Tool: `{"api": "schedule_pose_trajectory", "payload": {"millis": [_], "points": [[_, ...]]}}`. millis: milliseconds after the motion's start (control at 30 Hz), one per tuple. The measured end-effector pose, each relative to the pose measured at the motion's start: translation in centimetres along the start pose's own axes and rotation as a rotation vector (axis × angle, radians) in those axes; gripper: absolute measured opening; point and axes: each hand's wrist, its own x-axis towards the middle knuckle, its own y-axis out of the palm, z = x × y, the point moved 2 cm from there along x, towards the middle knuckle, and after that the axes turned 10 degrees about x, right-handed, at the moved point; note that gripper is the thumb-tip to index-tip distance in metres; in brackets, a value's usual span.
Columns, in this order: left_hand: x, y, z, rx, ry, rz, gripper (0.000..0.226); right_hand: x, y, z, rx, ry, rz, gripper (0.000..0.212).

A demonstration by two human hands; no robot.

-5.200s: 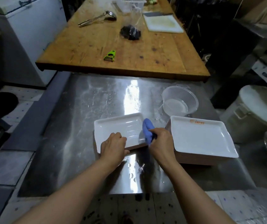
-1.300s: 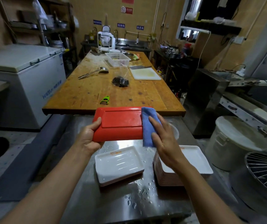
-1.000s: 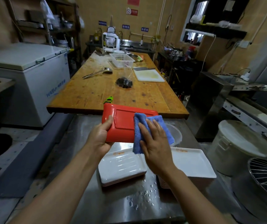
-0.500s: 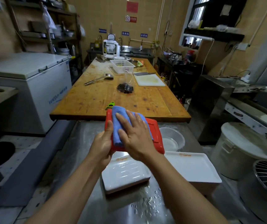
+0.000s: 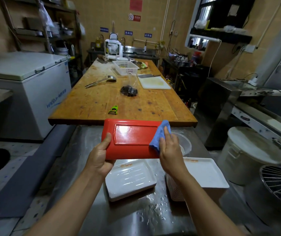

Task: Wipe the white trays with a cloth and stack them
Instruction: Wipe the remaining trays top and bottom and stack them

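Left hand (image 5: pixel 100 159) grips a tray (image 5: pixel 131 138) held up, red underside facing the person, likely for wiping; right hand (image 5: pixel 168 150), fingers fairly straight, presses a blue cloth (image 5: pixel 160 135) onto its right end; a stack of trays (image 5: pixel 204 178) waits below.

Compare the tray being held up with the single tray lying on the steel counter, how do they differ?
The held tray shows its red underside; the lying tray shows its white inside. The held tray is lifted and tilted, gripped by the left hand while the right hand presses a blue cloth on it; the lying tray rests flat, untouched. Both are rectangular, similar in shape.
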Motion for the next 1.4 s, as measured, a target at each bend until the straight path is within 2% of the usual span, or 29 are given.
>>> {"api": "schedule_pose_trajectory", "payload": {"millis": [133,233,367,433,500,567,667,733,800,867,967,1033,1100,1200,1300,1400], "points": [[0.3,-0.7,-0.6,-0.034,0.002,-0.029,0.009,-1.7,1.0,-0.1,0.163,0.003,-0.043,0.05],[0.5,-1.1,-0.6,-0.026,-0.016,-0.023,0.01,-2.1,1.0,-0.5,0.175,0.013,-0.124,0.048],[0.5,-1.7,-1.2,-0.047,-0.038,-0.038,0.009,-2.7,0.3,-1.8,0.121,0.079,-0.196,0.023],[0.4,-1.9,-1.6,-0.066,-0.042,-0.032,0.007,-3.1,-0.4,-2.5,0.094,0.138,-0.228,0.018],[0.4,-1.9,-1.9,-0.035,-0.031,0.019,0.007,-3.4,-1.3,-2.9,0.149,0.212,-0.28,0.018],[-0.1,-1.5,-2.3,0.099,0.032,0.137,0.013,-3.3,-2.2,-3.0,0.283,0.339,-0.322,0.02],[-1.6,-0.3,-2.6,0.4,0.196,0.287,0.022,-3.0,-4.0,-2.8,0.616,0.548,-0.338,0.025],[-2.4,0.8,-2.3,0.588,0.324,0.323,0.025,-3.0,-5.1,-2.9,0.779,0.642,-0.275,0.027],[-2.9,2.2,-1.7,0.735,0.453,0.376,0.027,-3.0,-6.2,-3.8,0.825,0.715,-0.244,0.03],[-3.3,3.5,-0.6,0.974,0.636,0.491,0.017,-2.7,-7.5,-5.3,0.786,0.764,-0.315,0.042],[-3.6,4.5,1.2,1.362,1.083,0.659,0.01,-2.0,-9.4,-7.4,0.796,0.794,-0.312,0.057],[-3.9,5.3,2.3,1.424,1.329,0.741,0.021,-2.0,-10.6,-8.7,0.827,0.809,-0.215,0.059],[-4.0,6.3,3.2,1.423,1.447,0.857,0.037,-2.2,-11.7,-10.0,0.807,0.806,-0.177,0.05],[-3.7,7.7,5.2,1.491,1.618,0.913,0.033,-2.7,-13.3,-12.0,0.699,0.792,-0.167,0.026],[-3.0,8.6,7.3,1.518,1.656,0.888,0.02,-3.3,-14.9,-13.9,0.602,0.828,-0.107,0.025],[-2.4,9.8,9.5,1.496,1.662,0.94,0.018,-3.6,-15.9,-15.8,0.64,0.841,-0.078,0.026]]}}
